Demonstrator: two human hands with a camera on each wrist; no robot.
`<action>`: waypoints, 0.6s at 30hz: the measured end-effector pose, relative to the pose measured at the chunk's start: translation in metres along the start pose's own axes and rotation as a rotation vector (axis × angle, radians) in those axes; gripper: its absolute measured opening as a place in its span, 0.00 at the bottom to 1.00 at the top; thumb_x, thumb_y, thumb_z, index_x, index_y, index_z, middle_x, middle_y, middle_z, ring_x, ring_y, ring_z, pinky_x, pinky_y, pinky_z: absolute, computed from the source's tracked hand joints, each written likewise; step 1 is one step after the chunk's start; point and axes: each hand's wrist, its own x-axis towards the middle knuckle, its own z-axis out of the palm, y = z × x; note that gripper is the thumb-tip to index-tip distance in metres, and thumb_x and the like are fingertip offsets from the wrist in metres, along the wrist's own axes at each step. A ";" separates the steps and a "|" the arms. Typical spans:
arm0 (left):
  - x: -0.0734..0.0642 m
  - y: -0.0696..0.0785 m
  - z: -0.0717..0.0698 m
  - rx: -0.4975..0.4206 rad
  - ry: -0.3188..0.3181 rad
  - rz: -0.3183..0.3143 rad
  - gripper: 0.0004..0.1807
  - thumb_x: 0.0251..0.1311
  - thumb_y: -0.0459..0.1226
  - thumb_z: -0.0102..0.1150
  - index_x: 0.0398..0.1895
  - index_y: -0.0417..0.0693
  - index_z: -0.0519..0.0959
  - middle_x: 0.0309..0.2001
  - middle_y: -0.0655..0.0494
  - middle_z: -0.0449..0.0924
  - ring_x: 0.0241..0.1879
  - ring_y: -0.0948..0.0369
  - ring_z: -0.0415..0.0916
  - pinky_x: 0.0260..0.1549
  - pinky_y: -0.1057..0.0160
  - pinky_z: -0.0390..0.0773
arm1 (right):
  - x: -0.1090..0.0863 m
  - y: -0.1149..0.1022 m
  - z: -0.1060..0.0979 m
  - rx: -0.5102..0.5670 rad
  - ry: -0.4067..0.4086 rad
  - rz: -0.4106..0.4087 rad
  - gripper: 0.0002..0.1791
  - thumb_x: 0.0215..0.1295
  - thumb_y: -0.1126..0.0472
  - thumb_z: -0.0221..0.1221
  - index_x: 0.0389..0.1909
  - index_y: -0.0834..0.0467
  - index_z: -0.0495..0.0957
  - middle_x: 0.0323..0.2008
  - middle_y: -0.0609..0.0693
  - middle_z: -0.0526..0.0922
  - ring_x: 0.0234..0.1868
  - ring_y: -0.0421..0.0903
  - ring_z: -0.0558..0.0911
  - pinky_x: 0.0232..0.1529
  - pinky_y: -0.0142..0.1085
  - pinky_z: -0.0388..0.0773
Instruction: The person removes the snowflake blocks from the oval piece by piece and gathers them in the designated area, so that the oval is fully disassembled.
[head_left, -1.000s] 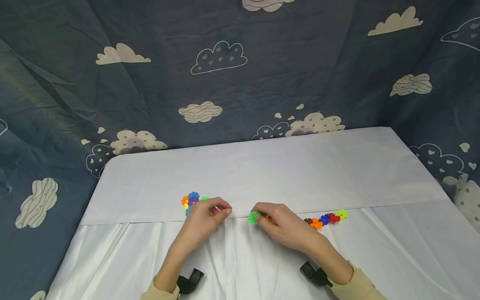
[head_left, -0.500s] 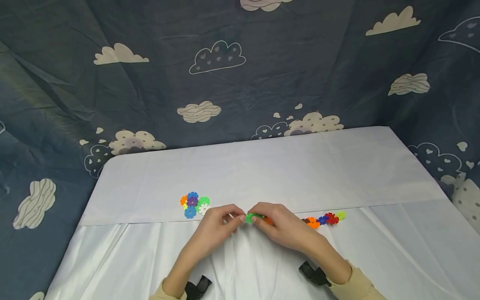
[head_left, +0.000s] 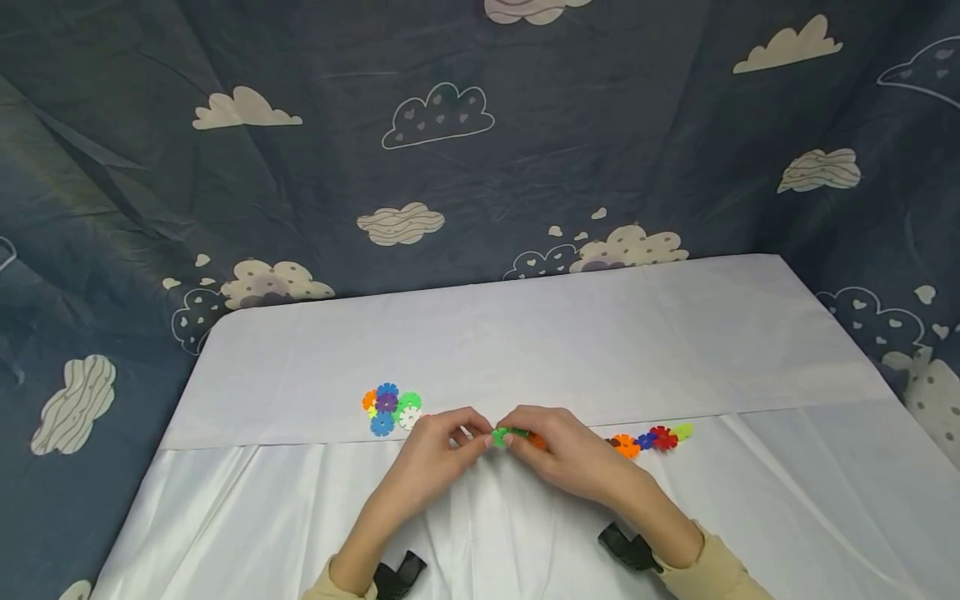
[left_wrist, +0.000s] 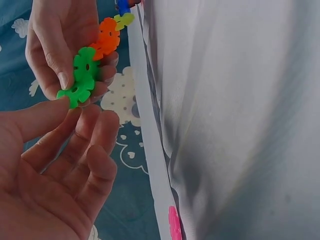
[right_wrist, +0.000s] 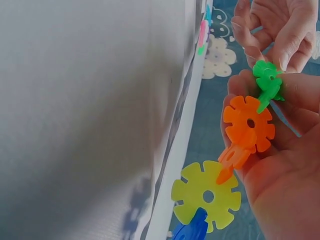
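A chain of slotted, flower-shaped plastic interlocking discs runs between and past the hands. My left hand (head_left: 442, 450) pinches a green disc (left_wrist: 77, 94) at the chain's left end between thumb and fingers. Close beside it, my right hand (head_left: 566, 450) holds the chain, its thumb on the neighbouring green disc (left_wrist: 86, 64). Beyond the green pair come an orange disc (right_wrist: 249, 123), a yellow disc (right_wrist: 206, 195) and a blue disc (right_wrist: 191, 227). Out past the right hand, a red disc (head_left: 663, 438) and a yellow-green disc (head_left: 682, 431) form the far end. The right palm hides the chain's middle in the head view.
Left of the hands, a cluster of loose discs lies on the white-covered table (head_left: 525, 350), among them a purple disc (head_left: 386, 402) and a white disc (head_left: 409, 417). A pink disc (left_wrist: 174, 222) lies near the left hand. A dark cloud-print curtain (head_left: 465, 183) hangs behind.
My left hand has moved right, from beside the loose discs to the chain's green end, and now pinches it. The cluster is uncovered. My right hand stays nearly in place.
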 end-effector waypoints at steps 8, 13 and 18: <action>-0.001 0.003 0.003 -0.014 -0.009 -0.031 0.03 0.62 0.38 0.66 0.32 0.57 0.81 0.33 0.69 0.80 0.31 0.67 0.79 0.27 0.64 0.78 | 0.000 0.001 0.001 0.033 -0.020 0.034 0.08 0.70 0.61 0.60 0.46 0.45 0.79 0.40 0.39 0.82 0.38 0.37 0.78 0.44 0.35 0.76; -0.001 0.005 0.004 -0.006 -0.026 -0.040 0.04 0.62 0.39 0.66 0.32 0.60 0.81 0.32 0.69 0.79 0.31 0.67 0.78 0.27 0.64 0.78 | 0.000 0.000 0.001 0.073 -0.015 0.043 0.09 0.67 0.59 0.62 0.46 0.46 0.76 0.38 0.37 0.81 0.37 0.38 0.78 0.43 0.35 0.76; -0.002 0.004 0.005 0.017 -0.022 0.005 0.01 0.62 0.41 0.66 0.34 0.57 0.84 0.33 0.69 0.80 0.31 0.67 0.77 0.26 0.65 0.77 | 0.001 -0.001 0.001 0.080 -0.004 0.029 0.08 0.66 0.54 0.63 0.44 0.46 0.76 0.36 0.35 0.80 0.37 0.38 0.78 0.42 0.34 0.77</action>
